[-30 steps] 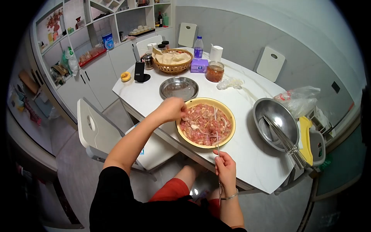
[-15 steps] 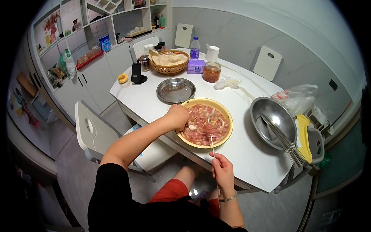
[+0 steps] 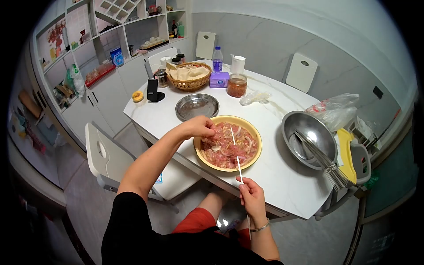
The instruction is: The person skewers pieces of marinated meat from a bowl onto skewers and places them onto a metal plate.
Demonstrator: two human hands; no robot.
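Observation:
A yellow bowl [image 3: 259,152] of raw meat pieces [image 3: 221,152] mixed with onion slices stands near the table's front edge. Over its back left rim reaches my left hand [image 3: 199,126], fingertips pinched together on a piece of meat. My right hand [image 3: 252,198], below the bowl's front rim, grips a long metal skewer [image 3: 239,168] between thumb and fingers. The skewer's tip points away from me over the bowl. Partway along, a piece of meat covers the skewer; its far end shows bare.
Behind the bowl lies a round metal tray [image 3: 197,107]. To the right, a steel bowl [image 3: 291,128] holds a bundle of metal skewers [image 3: 324,161]. Farther back are a wicker basket [image 3: 190,84], a jar [image 3: 237,87] and a phone on a stand [image 3: 153,90]. A chair [image 3: 106,150] stands left.
My left hand has moved toward the back of the bowl, its fingers now stretched further over the meat. My right hand keeps its grip on the skewer. The view has shifted slightly.

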